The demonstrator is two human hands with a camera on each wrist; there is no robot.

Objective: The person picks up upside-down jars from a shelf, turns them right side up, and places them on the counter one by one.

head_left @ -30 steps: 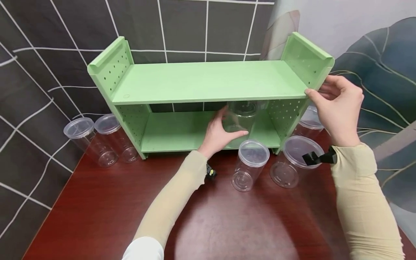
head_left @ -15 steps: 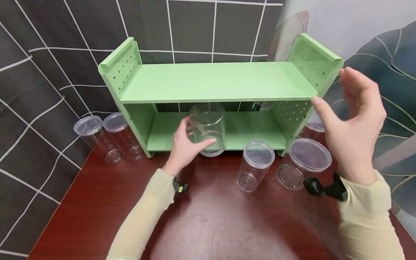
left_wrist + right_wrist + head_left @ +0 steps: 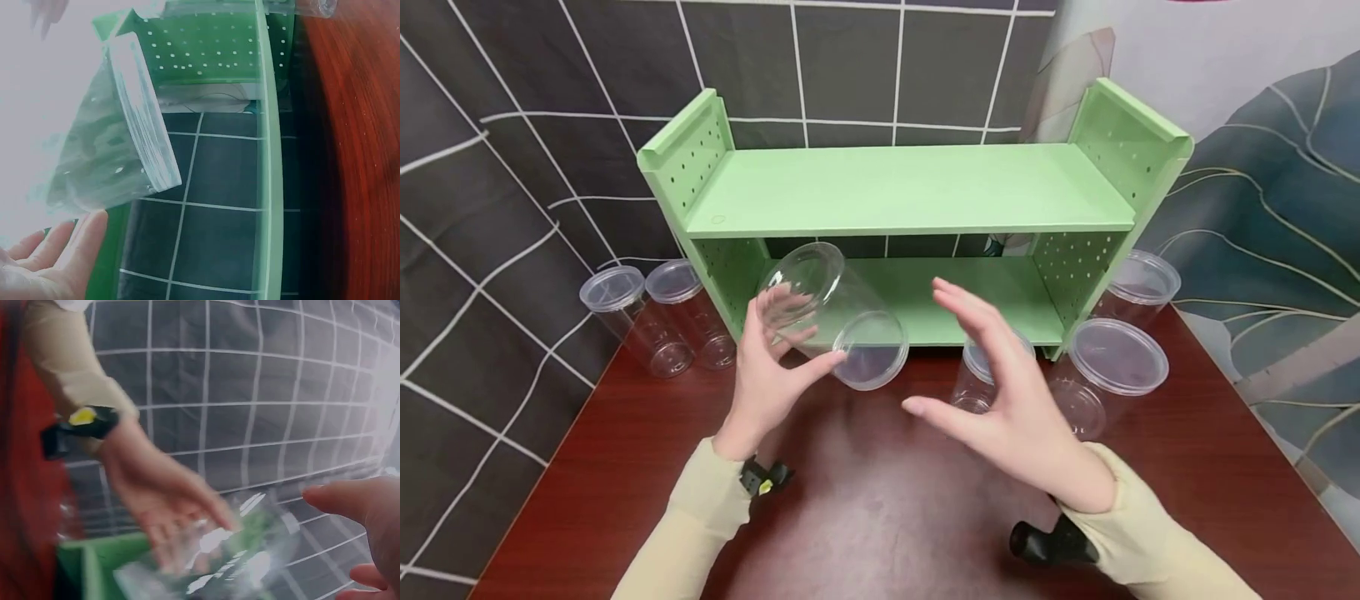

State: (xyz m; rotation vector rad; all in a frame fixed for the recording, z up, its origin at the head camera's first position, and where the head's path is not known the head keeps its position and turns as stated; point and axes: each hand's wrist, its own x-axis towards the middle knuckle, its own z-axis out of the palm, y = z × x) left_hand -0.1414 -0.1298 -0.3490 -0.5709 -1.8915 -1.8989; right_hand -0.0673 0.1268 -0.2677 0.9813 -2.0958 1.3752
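Observation:
My left hand (image 3: 765, 375) grips a large clear plastic jar (image 3: 850, 310) in front of the green shelf (image 3: 917, 190). The jar is tilted, its lidded end (image 3: 872, 354) pointing down and to the right. In the left wrist view, a ribbed lid edge (image 3: 145, 119) shows above my fingertips. Apart from the jar, to its right, my right hand (image 3: 1011, 408) holds nothing; its thumb and fingers are spread towards the jar. The right wrist view shows the left hand (image 3: 165, 487) behind the transparent jar wall (image 3: 256, 540), somewhat blurred.
Two slim lidded jars (image 3: 651, 321) stand left of the shelf. At its right are a wide jar (image 3: 1118, 358), another behind it (image 3: 1138, 283), and a smaller one (image 3: 973, 379) partly hidden by my right hand. All stand on the red-brown table (image 3: 850, 533) beside a dark gridded wall covering (image 3: 850, 75).
My left hand has brought the jar out of the lower shelf, leftward and forward, and tipped it over. My right hand has let go of the shelf's right side and moved left towards the jar.

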